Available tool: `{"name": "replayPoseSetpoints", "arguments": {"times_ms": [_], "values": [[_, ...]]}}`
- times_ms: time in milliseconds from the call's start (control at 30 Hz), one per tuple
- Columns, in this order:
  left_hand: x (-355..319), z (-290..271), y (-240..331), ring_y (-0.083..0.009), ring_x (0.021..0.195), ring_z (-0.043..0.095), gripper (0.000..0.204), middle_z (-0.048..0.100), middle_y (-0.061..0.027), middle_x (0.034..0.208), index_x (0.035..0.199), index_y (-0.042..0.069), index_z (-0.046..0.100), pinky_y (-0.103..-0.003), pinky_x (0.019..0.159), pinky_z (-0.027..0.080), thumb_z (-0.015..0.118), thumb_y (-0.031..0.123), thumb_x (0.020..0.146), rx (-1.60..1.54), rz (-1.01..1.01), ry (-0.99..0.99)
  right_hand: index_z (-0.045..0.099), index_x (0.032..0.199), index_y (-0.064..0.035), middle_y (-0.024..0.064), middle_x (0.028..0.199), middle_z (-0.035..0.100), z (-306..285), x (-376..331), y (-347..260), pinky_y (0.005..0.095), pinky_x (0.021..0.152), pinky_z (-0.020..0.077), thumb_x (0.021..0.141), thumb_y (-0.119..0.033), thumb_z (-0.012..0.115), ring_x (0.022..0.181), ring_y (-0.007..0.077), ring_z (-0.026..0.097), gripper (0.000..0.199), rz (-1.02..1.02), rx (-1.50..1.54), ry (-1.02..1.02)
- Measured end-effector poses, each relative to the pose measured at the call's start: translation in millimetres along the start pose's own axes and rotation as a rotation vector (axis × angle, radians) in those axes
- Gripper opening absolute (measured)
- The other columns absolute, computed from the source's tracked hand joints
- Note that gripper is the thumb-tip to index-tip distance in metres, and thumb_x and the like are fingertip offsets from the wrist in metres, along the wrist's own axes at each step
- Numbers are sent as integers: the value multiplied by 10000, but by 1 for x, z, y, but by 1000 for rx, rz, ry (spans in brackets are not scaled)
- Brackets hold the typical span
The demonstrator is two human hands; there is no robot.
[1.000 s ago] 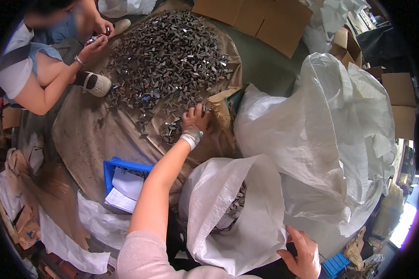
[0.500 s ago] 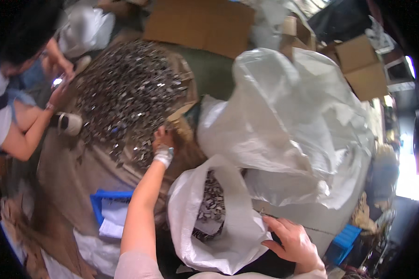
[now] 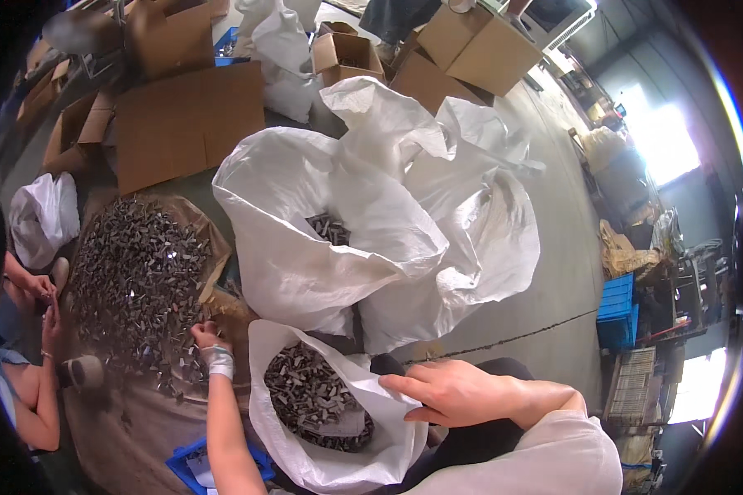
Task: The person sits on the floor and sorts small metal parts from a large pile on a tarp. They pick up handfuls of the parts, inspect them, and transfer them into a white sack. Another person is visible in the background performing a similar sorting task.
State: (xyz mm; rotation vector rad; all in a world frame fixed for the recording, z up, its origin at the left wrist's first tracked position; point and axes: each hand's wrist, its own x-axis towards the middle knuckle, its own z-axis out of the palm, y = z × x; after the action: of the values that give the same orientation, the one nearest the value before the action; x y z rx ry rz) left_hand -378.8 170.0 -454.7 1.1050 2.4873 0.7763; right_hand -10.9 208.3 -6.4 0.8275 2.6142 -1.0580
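Note:
My left hand [image 3: 210, 337] is at the right edge of a wide heap of small dark grey metal pieces [image 3: 140, 272], with a white wrap round its wrist. Its fingers are curled together; what lies between them, if anything, is too small to make out. Close in front of me stands a white woven sack [image 3: 388, 462], its mouth spread wide, partly filled with similar grey pieces [image 3: 305, 388] and a pale slip [image 3: 343, 423]. My right hand [image 3: 446, 392] pinches the sack's right rim between thumb and fingers.
Large white sacks [image 3: 330, 289] stand beyond mine, one showing grey pieces inside. A blue crate [image 3: 177, 466] lies under my left forearm. At far left another person's hands [image 3: 45, 301] are beside the heap. Cardboard boxes [image 3: 347, 58] are behind; blue crates [image 3: 615, 309] stand right.
The view has swung up and to the right, showing more of the room. My left hand remains at the heap's edge, its fingers now more curled. My right hand still holds the sack's rim.

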Motion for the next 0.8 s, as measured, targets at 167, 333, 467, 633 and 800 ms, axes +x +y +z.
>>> {"name": "replayPoseSetpoints", "arguments": {"times_ms": [167, 333, 467, 633, 800], "values": [[15, -18, -51, -216, 648, 580, 273, 590, -61, 712, 972, 31, 605, -337, 590, 491, 641, 85, 708, -684, -305, 198, 408, 1267, -38, 133, 838, 544, -2, 4, -5, 424, 647, 485, 792, -234, 682, 793, 325, 596, 582, -16, -17, -18], [1, -82, -49, -170, 703, 514, 258, 544, -110, 861, 973, 9, 568, -215, 409, 339, 594, 82, 727, -2176, -1014, -188, 419, 1273, -42, 138, 853, 555, 2, -3, -7, 425, 652, 488, 800, -248, 675, 797, 329, 598, 575, -15, -48, 3], [-16, -80, -46, -200, 761, 482, 358, 500, -167, 1011, 1013, -24, 567, -238, 447, 380, 588, 60, 665, -2880, -829, -192, 427, 1290, -48, 129, 848, 553, 4, -7, -8, 417, 659, 480, 812, -254, 664, 783, 320, 589, 573, 25, -65, 9], [-16, -74, -39, -345, 988, 582, 348, 601, -214, 1067, 1099, -6, 592, -432, 808, 508, 517, 93, 774, -2631, -717, 235, 433, 1245, -55, 178, 907, 593, 8, -9, -5, 444, 663, 502, 781, -246, 695, 803, 376, 615, 566, 21, -58, 25], [-12, -89, -59, -337, 1027, 573, 274, 612, -192, 1056, 1055, 6, 600, -460, 852, 513, 501, 219, 914, -2597, -653, 278, 440, 1228, -53, 184, 921, 596, 7, -6, -7, 451, 669, 504, 781, -247, 695, 823, 372, 620, 550, 1, -76, 22]]}}
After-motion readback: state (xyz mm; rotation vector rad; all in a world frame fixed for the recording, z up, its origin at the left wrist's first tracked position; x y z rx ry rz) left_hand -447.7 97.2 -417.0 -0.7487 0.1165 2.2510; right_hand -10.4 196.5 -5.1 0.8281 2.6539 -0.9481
